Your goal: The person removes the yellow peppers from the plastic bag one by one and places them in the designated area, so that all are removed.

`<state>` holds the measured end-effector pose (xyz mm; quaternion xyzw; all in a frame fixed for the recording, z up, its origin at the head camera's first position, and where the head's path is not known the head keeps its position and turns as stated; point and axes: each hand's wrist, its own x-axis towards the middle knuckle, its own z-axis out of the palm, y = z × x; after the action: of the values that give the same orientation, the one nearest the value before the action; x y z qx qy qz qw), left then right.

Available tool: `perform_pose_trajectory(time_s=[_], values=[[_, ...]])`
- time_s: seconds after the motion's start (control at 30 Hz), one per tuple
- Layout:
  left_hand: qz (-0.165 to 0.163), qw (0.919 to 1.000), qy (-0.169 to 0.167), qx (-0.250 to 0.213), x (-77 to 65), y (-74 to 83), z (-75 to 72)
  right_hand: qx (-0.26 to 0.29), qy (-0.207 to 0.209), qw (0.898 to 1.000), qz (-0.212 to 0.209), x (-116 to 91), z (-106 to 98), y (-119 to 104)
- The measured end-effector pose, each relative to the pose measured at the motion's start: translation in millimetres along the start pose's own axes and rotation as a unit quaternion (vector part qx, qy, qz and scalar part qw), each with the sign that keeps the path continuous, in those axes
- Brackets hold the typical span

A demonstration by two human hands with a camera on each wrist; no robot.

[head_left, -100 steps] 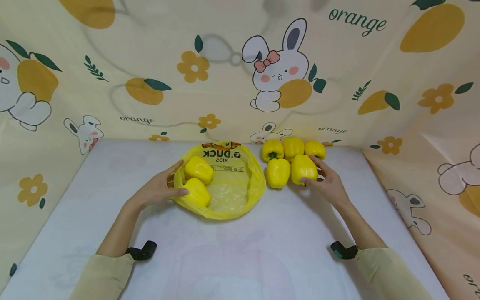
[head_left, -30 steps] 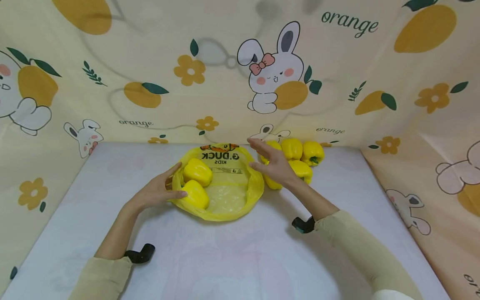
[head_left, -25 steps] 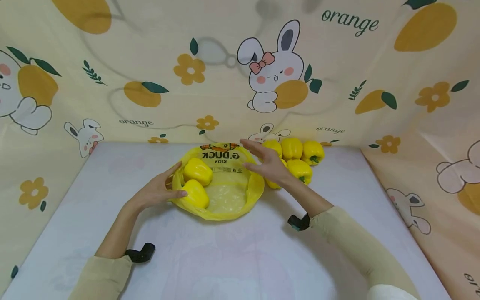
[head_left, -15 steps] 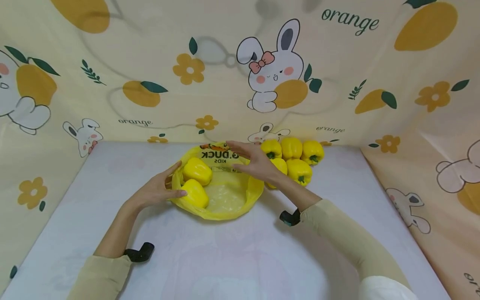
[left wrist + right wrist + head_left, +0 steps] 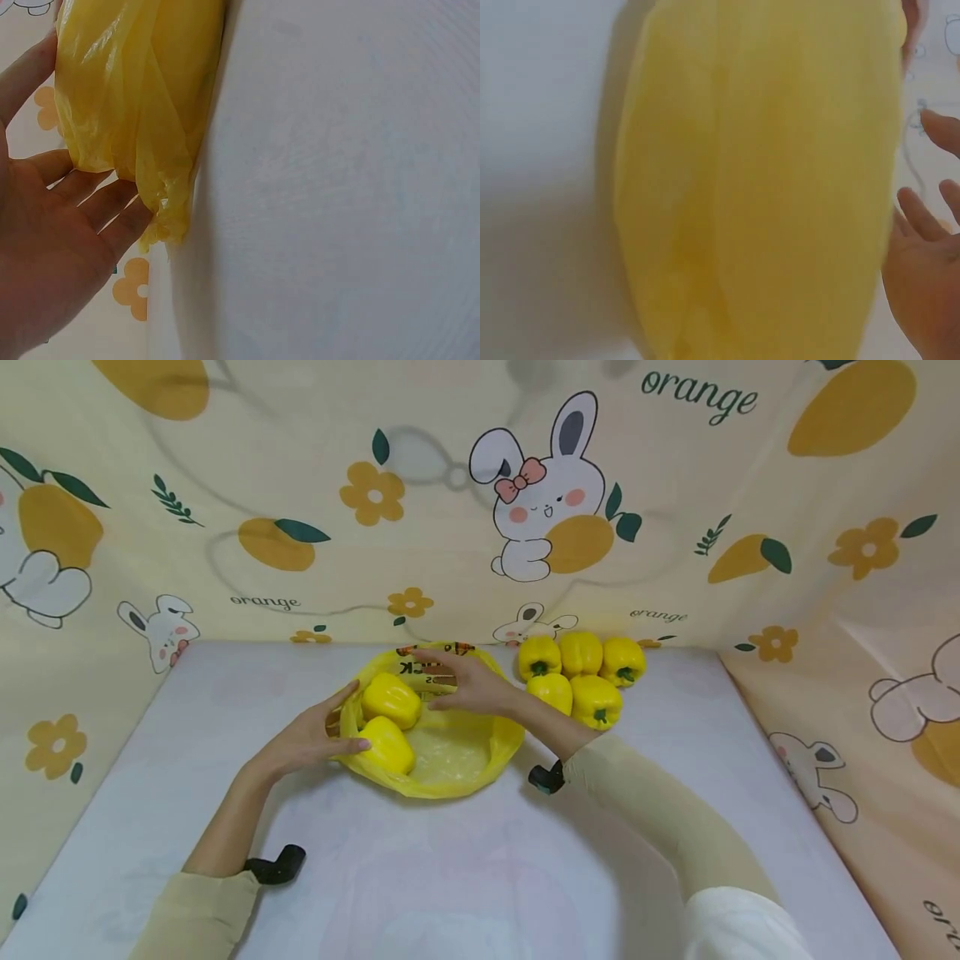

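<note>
A yellow plastic bag (image 5: pixel 453 785) lies with its mouth spread wide in the middle of the table. Two yellow bell peppers sit inside at its left, a rear pepper (image 5: pixel 392 700) and a front pepper (image 5: pixel 387 747). My left hand (image 5: pixel 303 739) holds the bag's left side, thumb over the rim at the front pepper and fingers outside. In the left wrist view, its fingers (image 5: pixel 112 202) lie against the yellow film. My right hand (image 5: pixel 480 685) reaches over the bag's mouth, fingers apart and holding nothing, fingertips close to the rear pepper. The bag fills much of the right wrist view.
Several more yellow bell peppers (image 5: pixel 596 702) stand grouped at the back right of the white table (image 5: pixel 450 877), beside the bag. A patterned cloth (image 5: pixel 450 543) with rabbits and oranges hangs behind the table and along its sides.
My right hand has let go of a pepper in the right group and moved left over the bag. Some grouped peppers now show their stems toward me. My left hand stays at the bag.
</note>
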<state>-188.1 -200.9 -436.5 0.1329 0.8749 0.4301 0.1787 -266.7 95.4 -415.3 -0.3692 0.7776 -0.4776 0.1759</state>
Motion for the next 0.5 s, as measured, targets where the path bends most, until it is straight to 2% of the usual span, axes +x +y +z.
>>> perform_pose_trajectory(time_s=[0.27,0.5], values=[[0.005,1.0000,-0.002,0.002,-1.2,-1.3,0.3,0.001,-0.040,0.999,0.017,16,12,7],[0.001,1.0000,0.002,0.003,1.2,-2.5,-0.1,-0.004,-0.054,0.997,0.051,25,22,14]])
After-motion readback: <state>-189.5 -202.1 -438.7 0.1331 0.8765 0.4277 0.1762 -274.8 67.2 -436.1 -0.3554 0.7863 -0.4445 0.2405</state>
